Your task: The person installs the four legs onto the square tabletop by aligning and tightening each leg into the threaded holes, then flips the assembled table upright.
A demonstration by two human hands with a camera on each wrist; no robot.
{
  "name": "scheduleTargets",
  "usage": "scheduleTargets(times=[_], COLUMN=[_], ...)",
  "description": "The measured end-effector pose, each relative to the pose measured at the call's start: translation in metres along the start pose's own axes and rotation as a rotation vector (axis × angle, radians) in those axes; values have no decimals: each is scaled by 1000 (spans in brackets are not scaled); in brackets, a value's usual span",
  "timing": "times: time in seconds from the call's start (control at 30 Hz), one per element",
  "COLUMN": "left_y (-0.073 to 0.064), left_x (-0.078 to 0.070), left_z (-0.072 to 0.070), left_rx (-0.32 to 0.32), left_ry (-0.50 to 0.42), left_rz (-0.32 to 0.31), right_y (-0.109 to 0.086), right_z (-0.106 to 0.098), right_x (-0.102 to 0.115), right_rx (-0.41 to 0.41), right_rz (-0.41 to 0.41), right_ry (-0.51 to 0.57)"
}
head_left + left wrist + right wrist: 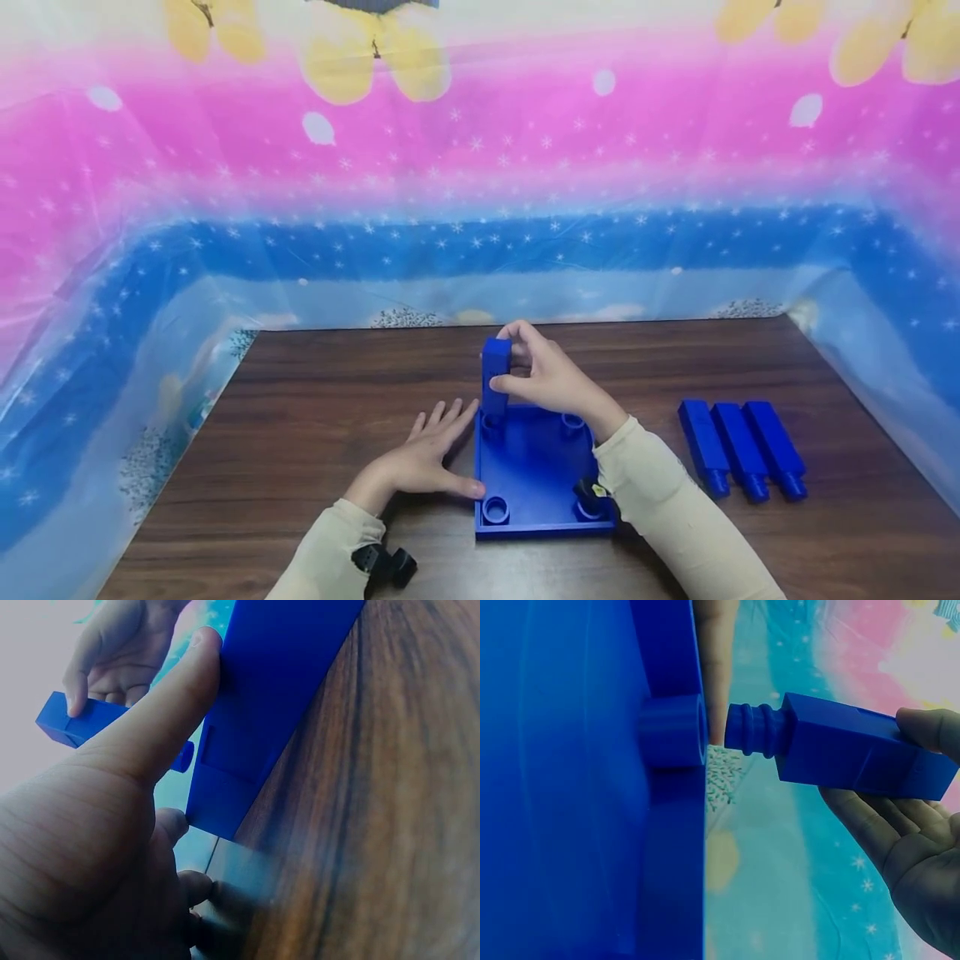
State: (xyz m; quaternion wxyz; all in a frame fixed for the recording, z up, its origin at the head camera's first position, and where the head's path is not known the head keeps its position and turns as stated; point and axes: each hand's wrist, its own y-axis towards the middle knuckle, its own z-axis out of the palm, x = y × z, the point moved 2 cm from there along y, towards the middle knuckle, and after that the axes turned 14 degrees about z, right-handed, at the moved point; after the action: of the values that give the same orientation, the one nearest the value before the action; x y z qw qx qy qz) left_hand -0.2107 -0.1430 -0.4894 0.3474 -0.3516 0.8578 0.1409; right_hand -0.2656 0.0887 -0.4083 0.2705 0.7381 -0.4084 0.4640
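A square blue plastic tabletop (536, 471) with a raised rim lies underside up on the wooden table, with a round socket (496, 509) in each corner. My right hand (555, 375) pinches a square blue table leg (496, 371) between thumb and fingers, above the far left corner. In the right wrist view, the leg's ridged peg (757, 729) points at a round socket (675, 731), with a small gap between them. My left hand (420, 462) is spread along the tabletop's left side, thumb (191, 686) and forefinger touching its edge.
To the right, three more blue legs (738, 446) lie side by side on the brown wooden table (322, 400), pegs toward me. A patterned pink and blue cloth (525, 208) hangs around the back and sides. Black straps with small devices (386, 567) sit on the sleeves.
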Motion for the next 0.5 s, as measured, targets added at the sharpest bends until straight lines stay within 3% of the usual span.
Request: scheduleTargets(times=[0.3, 0.5], left_y=[-1, -1], left_x=[1, 5], left_z=[3, 4], left_rx=[-41, -43], left_ry=[-35, -22], left_rz=[52, 48], right_y=[0, 4], right_z=[2, 5], right_x=[-5, -6], right_rx=[28, 52], right_rz=[-42, -37], right_ry=[7, -12])
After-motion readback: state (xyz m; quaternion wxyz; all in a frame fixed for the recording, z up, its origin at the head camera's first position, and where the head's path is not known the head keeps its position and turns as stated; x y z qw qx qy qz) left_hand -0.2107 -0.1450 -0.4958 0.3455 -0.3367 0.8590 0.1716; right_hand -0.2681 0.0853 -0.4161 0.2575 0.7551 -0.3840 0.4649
